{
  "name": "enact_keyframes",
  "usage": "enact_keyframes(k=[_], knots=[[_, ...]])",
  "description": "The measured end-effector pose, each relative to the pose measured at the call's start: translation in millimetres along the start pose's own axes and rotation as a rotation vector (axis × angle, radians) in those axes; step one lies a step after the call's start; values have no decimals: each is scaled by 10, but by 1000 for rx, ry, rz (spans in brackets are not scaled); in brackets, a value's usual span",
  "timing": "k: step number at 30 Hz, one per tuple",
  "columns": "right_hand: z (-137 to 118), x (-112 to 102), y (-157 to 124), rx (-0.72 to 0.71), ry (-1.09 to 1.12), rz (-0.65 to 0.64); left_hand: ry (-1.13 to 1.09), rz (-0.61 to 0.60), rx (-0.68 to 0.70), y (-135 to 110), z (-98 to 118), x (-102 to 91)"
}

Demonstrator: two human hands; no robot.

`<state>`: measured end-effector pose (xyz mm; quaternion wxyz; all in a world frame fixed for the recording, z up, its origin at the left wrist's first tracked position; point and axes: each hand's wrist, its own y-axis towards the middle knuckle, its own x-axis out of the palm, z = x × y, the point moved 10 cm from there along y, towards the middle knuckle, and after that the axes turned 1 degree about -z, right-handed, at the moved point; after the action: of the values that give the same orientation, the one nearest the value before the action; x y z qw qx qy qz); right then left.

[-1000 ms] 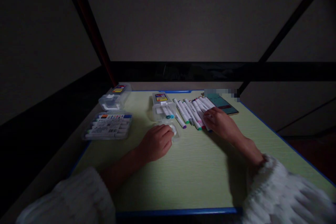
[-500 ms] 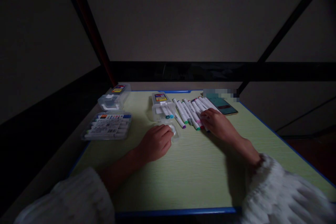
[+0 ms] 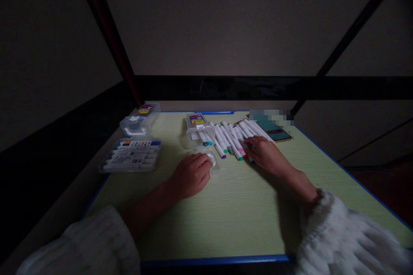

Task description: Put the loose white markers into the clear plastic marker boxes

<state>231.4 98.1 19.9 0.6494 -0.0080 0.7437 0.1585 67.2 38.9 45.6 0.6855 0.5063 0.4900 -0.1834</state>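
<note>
Right hand [image 3: 264, 151] lies open-fingered on white-barrelled, colour-capped markers [image 3: 230, 137]: light, stiff, likely to roll; pinch mid-barrel. Left hand [image 3: 191, 175] curled at clear plastic case [image 3: 200, 131], grip unclear.

We count three cases [image 3: 132, 153]; about eight loose markers [image 3: 230, 139], exact number unclear; two more inside open case; one teal pad [image 3: 274, 131].

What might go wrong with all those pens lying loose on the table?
1. The loose markers lie side by side under the right hand; being round, they might roll apart.
2. The open case lies on its side, the left hand at its lid, so the markers inside may slide out.
3. The full case sits near the table's left edge and might get knocked off.
</note>
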Motion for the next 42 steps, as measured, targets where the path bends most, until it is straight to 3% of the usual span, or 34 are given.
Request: enact_keyframes(k=[21, 42], knots=[[-28, 54, -53, 99, -68, -85, 4, 26, 20, 15, 14, -14], [44, -13, -46, 170, 292, -3, 9, 38, 27, 0, 19, -32]])
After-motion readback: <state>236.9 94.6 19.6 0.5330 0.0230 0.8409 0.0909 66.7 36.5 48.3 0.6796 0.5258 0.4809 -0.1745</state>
